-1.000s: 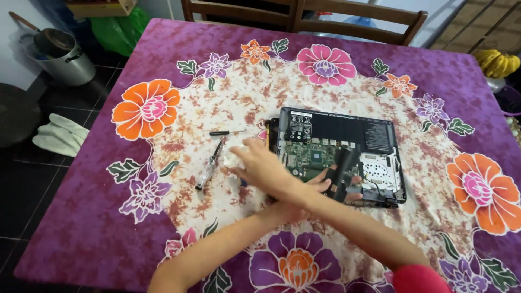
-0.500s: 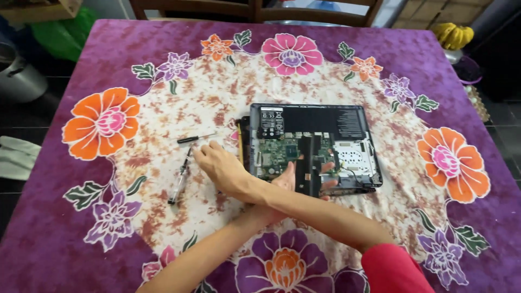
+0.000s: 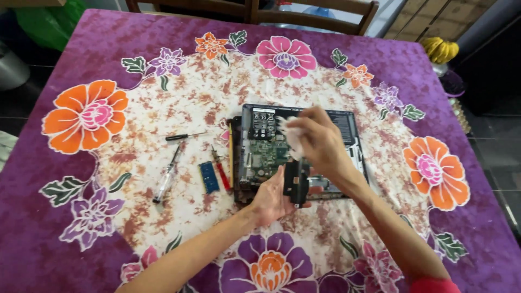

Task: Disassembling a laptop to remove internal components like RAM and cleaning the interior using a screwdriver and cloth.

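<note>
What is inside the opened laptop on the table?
Inside the opened laptop a green circuit board shows. The right hand, holding a white cloth, and the black part in the left hand cover the middle; what lies there cannot be seen.

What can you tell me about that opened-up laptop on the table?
The laptop lies flat with its cover off, a dark rectangular shell showing a green circuit board and a black labelled block. It rests on the flowered tablecloth. The left hand holds a small black part upright at its near edge; the right hand hovers above it with a white wad.
</note>
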